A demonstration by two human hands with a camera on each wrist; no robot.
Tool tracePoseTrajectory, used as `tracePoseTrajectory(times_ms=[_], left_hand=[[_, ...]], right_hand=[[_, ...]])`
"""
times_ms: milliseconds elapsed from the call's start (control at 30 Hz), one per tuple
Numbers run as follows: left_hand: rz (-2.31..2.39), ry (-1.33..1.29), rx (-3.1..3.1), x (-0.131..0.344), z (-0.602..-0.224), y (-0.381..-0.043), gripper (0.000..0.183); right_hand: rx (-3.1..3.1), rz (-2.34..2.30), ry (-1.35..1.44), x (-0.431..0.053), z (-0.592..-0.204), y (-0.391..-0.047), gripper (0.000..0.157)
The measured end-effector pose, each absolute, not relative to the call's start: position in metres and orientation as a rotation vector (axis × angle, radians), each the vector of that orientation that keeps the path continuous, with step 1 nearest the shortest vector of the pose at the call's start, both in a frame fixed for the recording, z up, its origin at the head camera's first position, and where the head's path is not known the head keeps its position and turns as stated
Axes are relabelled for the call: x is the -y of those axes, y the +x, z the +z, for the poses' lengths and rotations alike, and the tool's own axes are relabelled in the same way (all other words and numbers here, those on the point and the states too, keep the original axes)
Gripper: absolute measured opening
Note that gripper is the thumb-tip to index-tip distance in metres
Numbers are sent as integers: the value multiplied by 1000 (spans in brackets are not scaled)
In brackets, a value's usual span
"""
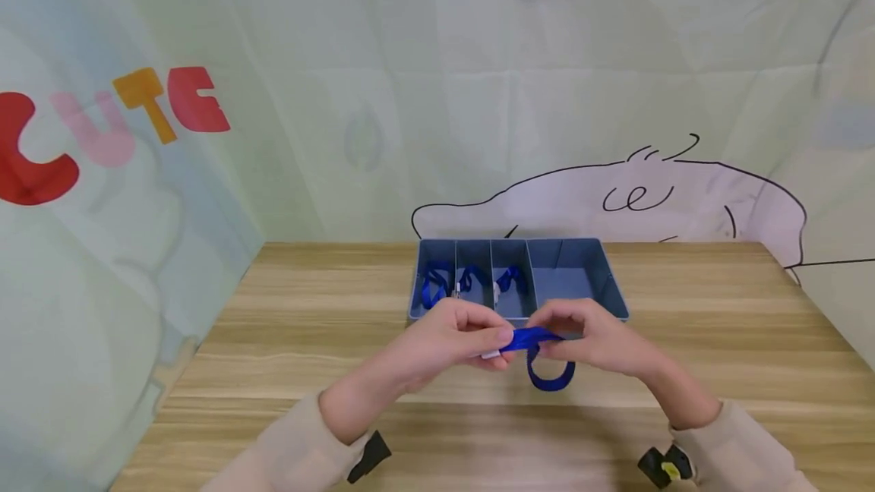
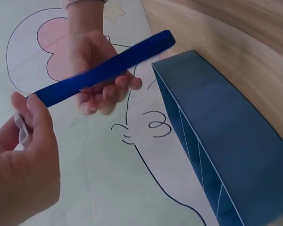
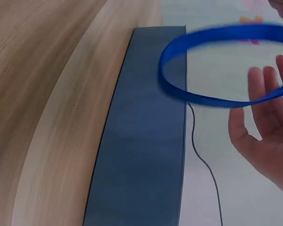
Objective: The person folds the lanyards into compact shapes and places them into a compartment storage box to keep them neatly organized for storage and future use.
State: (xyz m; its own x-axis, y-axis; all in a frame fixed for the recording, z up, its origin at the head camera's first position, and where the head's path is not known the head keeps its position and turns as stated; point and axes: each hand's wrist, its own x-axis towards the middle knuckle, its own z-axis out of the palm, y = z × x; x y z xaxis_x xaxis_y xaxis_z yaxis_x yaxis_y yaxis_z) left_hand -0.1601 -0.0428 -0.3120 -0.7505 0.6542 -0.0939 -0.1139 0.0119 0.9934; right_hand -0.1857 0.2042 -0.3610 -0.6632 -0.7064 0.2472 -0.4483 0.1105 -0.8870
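Both hands hold a blue lanyard (image 1: 550, 383) in front of the tray in the head view. My left hand (image 1: 447, 340) pinches one end, where a small white piece (image 2: 22, 129) shows between thumb and fingers. Toward its other side, my right hand (image 1: 601, 338) grips the strap with thumb and forefinger, and a loop of it hangs below. In the right wrist view the other fingers (image 3: 258, 84) spread loosely beside the band. The band runs taut across the left wrist view, its loop sticking out past the right hand.
Just beyond the hands stands a blue-grey divided tray (image 1: 620, 291) on a wooden table (image 1: 307, 310). Three narrow compartments each hold blue straps (image 1: 435, 287), some with pale or metal fittings. Its wide right compartment shows a bare floor. A printed curtain (image 1: 328, 97) hangs behind.
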Motion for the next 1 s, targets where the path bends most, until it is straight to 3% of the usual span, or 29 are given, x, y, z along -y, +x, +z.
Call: tracePoseTrajectory(times_ms=[467,633,800,1000], left_hand=[[1719,630,-1887,76,-320,-174,23],[1611,651,-1917,89,-323,-179,24],[1551,697,-1868,87,-332,-181,20],[1544,712,-1877,89,-338,-183,21]], right_hand=[[-1748,-1902,-1082,-251,-365,-189,18],[-1419,-1899,-1431,-255,-363,-190,10],[-1036,-1986,-1742,-234,-344,-188,23],[-1004,-2085,-1736,-236,-335,-187,31]])
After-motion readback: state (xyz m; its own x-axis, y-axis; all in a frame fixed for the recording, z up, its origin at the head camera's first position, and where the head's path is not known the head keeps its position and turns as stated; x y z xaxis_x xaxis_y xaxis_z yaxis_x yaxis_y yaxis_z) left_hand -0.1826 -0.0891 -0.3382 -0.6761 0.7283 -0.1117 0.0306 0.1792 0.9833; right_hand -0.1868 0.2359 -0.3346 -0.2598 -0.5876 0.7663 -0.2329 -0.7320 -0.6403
